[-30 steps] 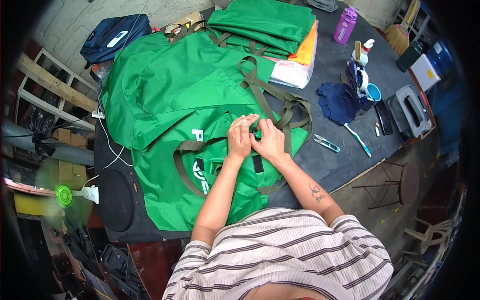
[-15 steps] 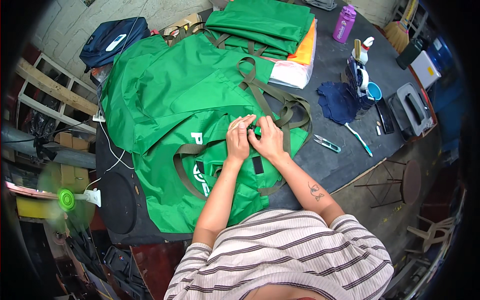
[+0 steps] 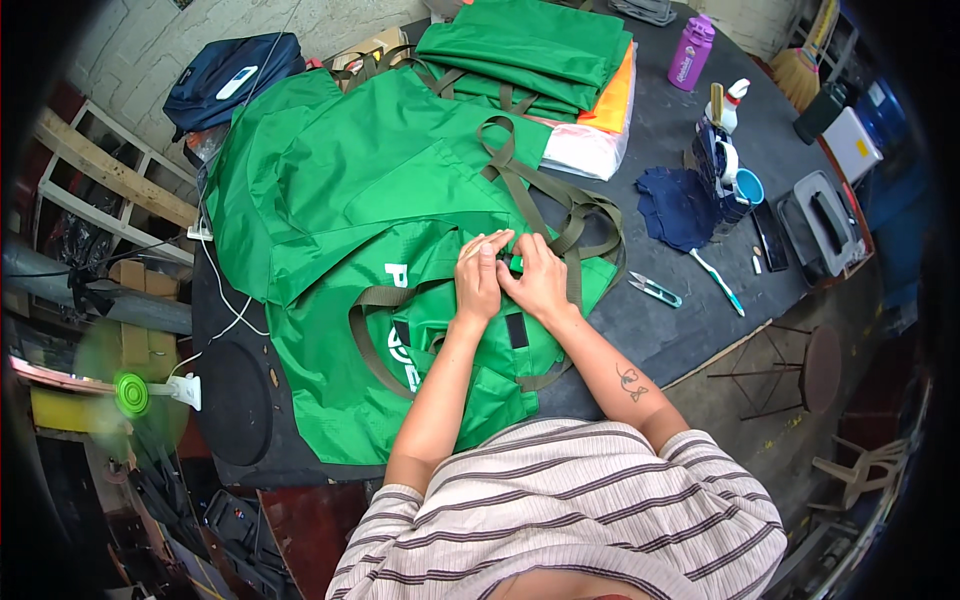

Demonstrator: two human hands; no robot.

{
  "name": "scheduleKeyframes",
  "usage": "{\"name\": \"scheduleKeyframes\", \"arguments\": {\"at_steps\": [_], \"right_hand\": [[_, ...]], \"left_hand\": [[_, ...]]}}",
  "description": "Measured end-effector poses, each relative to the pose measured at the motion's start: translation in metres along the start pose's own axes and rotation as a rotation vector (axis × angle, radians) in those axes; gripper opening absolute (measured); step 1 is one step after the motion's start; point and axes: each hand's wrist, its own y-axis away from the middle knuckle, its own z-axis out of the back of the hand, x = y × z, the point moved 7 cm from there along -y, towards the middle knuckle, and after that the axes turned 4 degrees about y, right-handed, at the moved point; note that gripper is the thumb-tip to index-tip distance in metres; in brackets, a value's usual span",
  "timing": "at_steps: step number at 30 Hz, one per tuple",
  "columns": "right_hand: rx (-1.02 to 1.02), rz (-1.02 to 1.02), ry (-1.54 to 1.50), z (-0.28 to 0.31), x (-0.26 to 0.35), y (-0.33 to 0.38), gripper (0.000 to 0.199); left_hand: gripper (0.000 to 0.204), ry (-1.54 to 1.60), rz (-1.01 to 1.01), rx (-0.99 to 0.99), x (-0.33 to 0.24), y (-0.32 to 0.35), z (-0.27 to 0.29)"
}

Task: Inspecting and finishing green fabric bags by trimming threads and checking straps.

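Note:
A large green fabric bag (image 3: 300, 240) with white lettering and olive webbing handles (image 3: 372, 335) lies spread across the table before me. At its right part, my left hand (image 3: 479, 280) presses its fingers together on a gathered fold of the cloth. Close beside it, my right hand (image 3: 537, 278) has curled fingers pinching the same fold. Between the fingertips shows a small dark piece, too covered to name. A black rectangular patch (image 3: 516, 331) sits on the cloth below my right hand. Thread snips (image 3: 656, 290) lie on the table to the right.
Folded green bags (image 3: 525, 50) are stacked at the back, near a purple bottle (image 3: 691, 52). Rightward lie a dark blue cloth (image 3: 675, 207), a toothbrush (image 3: 718, 281) and a grey case (image 3: 815, 225). A small green fan (image 3: 131, 395) is at the table's left edge.

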Motion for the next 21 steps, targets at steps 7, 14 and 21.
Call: {"name": "scheduleKeyframes", "arguments": {"at_steps": [7,14,21], "right_hand": [[0.006,0.002,0.024,-0.004,-0.003,0.001,0.026],[-0.011,0.059,0.004,0.002,0.004,0.001,0.027],[0.040,0.120,-0.108,0.007,0.032,0.003,0.031]], "left_hand": [[0.053,-0.031,-0.001,0.020,0.003,0.002,-0.002],[0.053,-0.027,-0.003,0.028,0.001,0.002,-0.002],[0.063,0.231,-0.076,-0.430,0.000,0.019,0.038]]}}
